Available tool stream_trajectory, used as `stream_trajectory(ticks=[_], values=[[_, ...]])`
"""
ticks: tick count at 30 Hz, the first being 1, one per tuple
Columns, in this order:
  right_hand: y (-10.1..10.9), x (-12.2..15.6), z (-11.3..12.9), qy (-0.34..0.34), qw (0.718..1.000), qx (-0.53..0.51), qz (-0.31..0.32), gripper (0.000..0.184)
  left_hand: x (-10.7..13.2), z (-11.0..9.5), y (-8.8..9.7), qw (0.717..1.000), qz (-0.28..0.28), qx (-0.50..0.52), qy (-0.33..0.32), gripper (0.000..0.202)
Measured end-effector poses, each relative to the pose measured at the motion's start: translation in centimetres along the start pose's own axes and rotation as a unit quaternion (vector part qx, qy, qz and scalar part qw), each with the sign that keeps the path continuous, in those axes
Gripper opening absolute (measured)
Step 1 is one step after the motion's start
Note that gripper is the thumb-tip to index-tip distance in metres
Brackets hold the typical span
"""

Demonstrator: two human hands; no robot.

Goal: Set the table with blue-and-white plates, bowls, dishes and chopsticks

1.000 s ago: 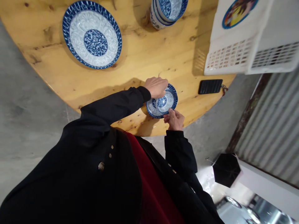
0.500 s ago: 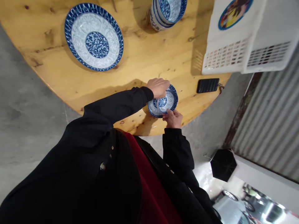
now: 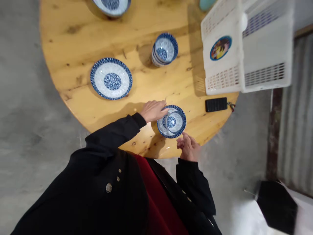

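Near the table's front edge lies a blue-and-white plate (image 3: 161, 124), with a smaller blue-and-white dish (image 3: 178, 121) resting in it, off to the right. My left hand (image 3: 153, 111) is at the plate's upper left rim. Its fingers are stretched out, and their tips reach over the rim. At the lower right, my right hand (image 3: 189, 147) is open beside the plate, with the index fingertip close to the rim and the other fingers loosely bent. Whether that fingertip touches the plate I cannot tell. Neither hand grips anything.
A larger patterned plate (image 3: 100, 72) lies to the left, and a stack of bowls (image 3: 168, 44) stands behind. A bowl (image 3: 122, 8) is partly in view at the top. On the right are a white basket (image 3: 223, 70) and a black phone (image 3: 216, 104) near the wooden table's (image 3: 141, 81) curved edge.
Both hands have let go of the small dish, which now sits in the plate. My left hand has drawn left, my right hand down and right. The view has shifted and takes in more table.
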State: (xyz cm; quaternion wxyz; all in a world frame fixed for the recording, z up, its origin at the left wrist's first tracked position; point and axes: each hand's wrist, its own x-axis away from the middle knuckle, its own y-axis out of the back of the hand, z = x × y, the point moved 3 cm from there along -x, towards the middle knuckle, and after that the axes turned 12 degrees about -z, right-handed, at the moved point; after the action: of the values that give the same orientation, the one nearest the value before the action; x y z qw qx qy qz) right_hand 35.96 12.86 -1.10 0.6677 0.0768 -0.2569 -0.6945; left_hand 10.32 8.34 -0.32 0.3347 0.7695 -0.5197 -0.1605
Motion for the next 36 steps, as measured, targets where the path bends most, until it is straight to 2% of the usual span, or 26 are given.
stream_trajectory(ticks=[3,5,8,13,17,21,24,28,30,32,36], values=[[-0.1,2.3,-0.4,-0.007,0.998,-0.049,0.043,0.049,4.2,1.6,1.9,0.997,-0.054,0.013,0.048,0.042],[-0.4,3.5,-1.1,-0.011,0.995,-0.066,0.078,0.051,7.6,2.3,2.2,0.993,-0.080,0.023,0.082,0.041],[-0.6,5.3,-2.5,-0.020,0.987,-0.079,0.136,0.053,13.3,2.2,1.6,0.986,-0.083,0.050,0.132,0.041],[-0.4,8.9,-5.1,-0.038,0.968,-0.078,0.235,0.056,22.5,0.2,0.1,0.974,-0.090,0.068,0.197,0.043],[-1.1,13.0,-6.9,-0.055,0.944,-0.063,0.319,0.054,29.7,-0.9,-0.8,0.961,-0.111,0.050,0.249,0.042],[-2.3,17.7,-7.7,-0.067,0.914,-0.056,0.397,0.053,35.2,-0.4,-1.7,0.943,-0.136,0.066,0.298,0.041],[-2.8,20.4,-7.5,-0.053,0.900,-0.052,0.429,0.054,37.0,0.9,-2.0,0.938,-0.143,0.081,0.304,0.041],[-3.3,21.7,-7.2,-0.025,0.912,-0.038,0.409,0.053,36.5,2.8,-0.6,0.946,-0.154,0.095,0.270,0.041],[-4.5,22.3,-6.9,-0.018,0.925,-0.039,0.379,0.053,36.1,4.0,1.2,0.954,-0.151,0.098,0.242,0.041],[-6.8,23.6,-6.6,-0.020,0.935,-0.044,0.352,0.052,36.4,5.9,3.7,0.961,-0.144,0.095,0.215,0.041],[-13.9,29.7,-4.9,-0.058,0.935,-0.050,0.346,0.048,39.6,12.0,10.2,0.957,-0.175,0.074,0.218,0.044]])
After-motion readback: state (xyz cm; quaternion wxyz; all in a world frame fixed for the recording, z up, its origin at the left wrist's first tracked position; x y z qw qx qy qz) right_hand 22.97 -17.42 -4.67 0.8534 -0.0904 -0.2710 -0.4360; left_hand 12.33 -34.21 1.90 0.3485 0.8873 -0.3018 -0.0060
